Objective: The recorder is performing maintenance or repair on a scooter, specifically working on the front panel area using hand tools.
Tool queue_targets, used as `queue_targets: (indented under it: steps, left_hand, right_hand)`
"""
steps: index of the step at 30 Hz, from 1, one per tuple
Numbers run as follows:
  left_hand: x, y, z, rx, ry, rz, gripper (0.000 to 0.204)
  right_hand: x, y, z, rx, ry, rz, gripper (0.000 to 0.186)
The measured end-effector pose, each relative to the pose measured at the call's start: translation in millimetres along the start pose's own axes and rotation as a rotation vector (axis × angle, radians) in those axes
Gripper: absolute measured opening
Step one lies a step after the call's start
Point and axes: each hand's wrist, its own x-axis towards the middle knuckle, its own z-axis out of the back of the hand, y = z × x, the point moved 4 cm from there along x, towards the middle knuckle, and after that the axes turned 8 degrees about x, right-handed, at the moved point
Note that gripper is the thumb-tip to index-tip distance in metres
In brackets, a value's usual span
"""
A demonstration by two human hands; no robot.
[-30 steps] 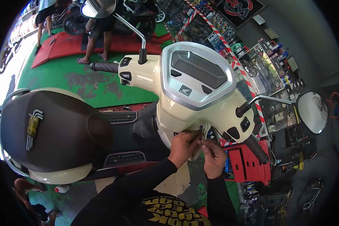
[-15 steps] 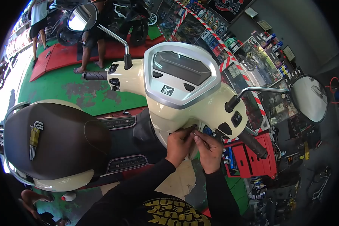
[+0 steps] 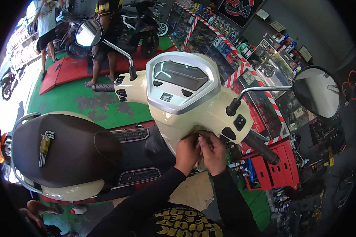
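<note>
A cream scooter (image 3: 194,114) stands in front of me, its grey instrument panel (image 3: 180,77) facing up. My left hand (image 3: 187,152) and my right hand (image 3: 213,152) are pressed together against the cream panel just under the handlebar. Their fingertips meet around a small thin metal piece (image 3: 200,138), which is mostly hidden by the fingers. The right handlebar grip (image 3: 261,148) is just right of my right hand. Both my forearms are in black sleeves.
A hex key set (image 3: 45,146) lies on the dark brown seat (image 3: 67,154). Mirrors (image 3: 87,33) (image 3: 316,91) stick out on both sides. A red tool cart (image 3: 277,170) stands at the right, parts shelves (image 3: 225,39) behind. Two people (image 3: 45,23) (image 3: 105,23) stand far left; another person's hand (image 3: 37,209) is at lower left.
My hands have drawn closer together and pushed up against the panel under the handlebar. The thin piece that showed between them is now nearly covered.
</note>
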Motion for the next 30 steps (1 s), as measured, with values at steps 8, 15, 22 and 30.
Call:
queue_targets:
  steps: [8, 15, 22, 30]
  left_hand:
    - [0, 0, -8, 0.132, 0.003, -0.084, 0.024]
    - [-3, 3, -15, 0.214, -0.040, -0.174, 0.025]
    - [-4, 10, -23, 0.244, -0.049, -0.185, 0.025]
    - [-4, 17, -33, 0.431, -0.170, -0.300, 0.028]
  right_hand:
    - [3, -14, 0, -0.361, -0.097, 0.544, 0.021]
    - [10, -23, 5, -0.344, -0.121, 0.686, 0.019]
    - [15, -28, 8, -0.474, -0.115, 0.745, 0.019]
    - [24, -33, -1, -0.610, -0.083, 0.543, 0.021]
